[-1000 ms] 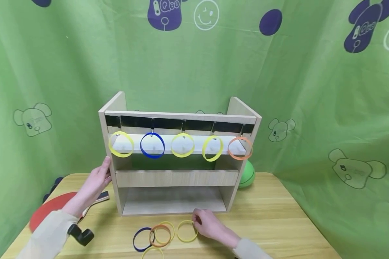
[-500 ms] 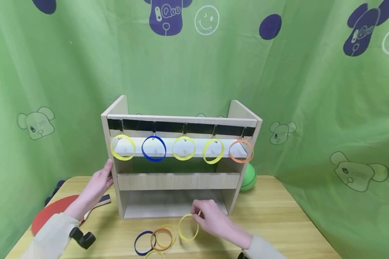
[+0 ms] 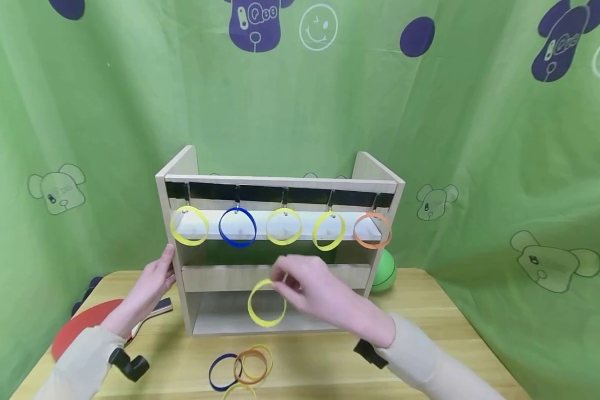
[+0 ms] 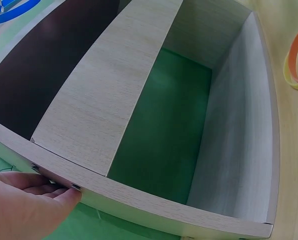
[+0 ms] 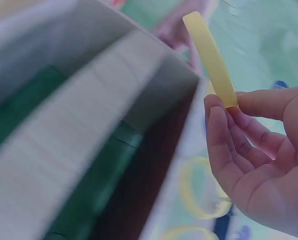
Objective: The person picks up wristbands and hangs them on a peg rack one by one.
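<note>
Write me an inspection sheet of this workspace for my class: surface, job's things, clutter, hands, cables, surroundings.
Surface: wooden table, light-toned with visible grain.
Job's things: rack upright on the table; five hung rings on its hooks (left to right: yellow, blue, yellow, yellow, orange); four loose rings close together on the table (dark blue, orange, two yellow).
Clutter: red paddle at left; green ball by the rack's right side, partly hidden.
Hands: left hand rests against the rack's left side; right hand pinches a yellow ring above the table.
Cables: nothing seen.
Surroundings: green sheet with cartoon prints behind.
</note>
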Demonstrator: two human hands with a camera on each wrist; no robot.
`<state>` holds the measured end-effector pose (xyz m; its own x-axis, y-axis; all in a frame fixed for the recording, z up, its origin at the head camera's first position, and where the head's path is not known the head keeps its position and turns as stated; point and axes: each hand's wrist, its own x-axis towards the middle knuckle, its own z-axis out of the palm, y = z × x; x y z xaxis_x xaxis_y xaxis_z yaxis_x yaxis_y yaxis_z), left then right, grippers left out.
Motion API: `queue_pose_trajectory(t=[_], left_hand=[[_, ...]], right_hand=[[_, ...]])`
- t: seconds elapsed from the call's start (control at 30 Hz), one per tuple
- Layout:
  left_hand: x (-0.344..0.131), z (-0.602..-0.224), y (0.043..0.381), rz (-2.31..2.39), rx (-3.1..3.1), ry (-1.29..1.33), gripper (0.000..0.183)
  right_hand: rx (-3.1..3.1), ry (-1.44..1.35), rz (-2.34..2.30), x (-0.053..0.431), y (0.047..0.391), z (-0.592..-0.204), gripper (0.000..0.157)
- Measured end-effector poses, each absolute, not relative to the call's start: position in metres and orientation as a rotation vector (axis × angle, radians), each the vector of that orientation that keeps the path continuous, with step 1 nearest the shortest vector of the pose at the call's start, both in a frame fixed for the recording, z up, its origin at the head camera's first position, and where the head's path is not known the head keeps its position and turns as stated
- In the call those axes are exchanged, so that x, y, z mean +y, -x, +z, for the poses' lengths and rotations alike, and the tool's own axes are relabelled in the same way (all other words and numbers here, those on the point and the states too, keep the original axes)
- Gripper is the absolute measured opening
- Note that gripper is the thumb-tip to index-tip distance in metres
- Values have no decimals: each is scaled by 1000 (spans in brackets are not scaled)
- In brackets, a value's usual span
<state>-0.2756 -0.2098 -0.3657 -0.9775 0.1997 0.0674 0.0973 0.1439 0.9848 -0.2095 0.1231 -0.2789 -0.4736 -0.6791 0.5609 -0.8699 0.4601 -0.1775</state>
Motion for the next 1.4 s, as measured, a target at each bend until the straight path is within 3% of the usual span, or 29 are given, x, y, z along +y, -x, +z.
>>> queue_pose_trajectory(t=[0.27,0.6,1.0,1.4], left_hand=[[-207,-362,278,1997,2300,-306,91],[-204,-365,279,2011,2283,-276,91],[-208,-365,277,2035,2273,-272,90],[-209,-366,276,2042,2266,-300,87]], right_hand=[[-2193,-1315,638,96,212,-218,6],[-2107,-1336,637,51,238,-191,4],[-2180,-1252,552,7,261,-190,8],[-2210,-1193,324,-7,265,-199,10]])
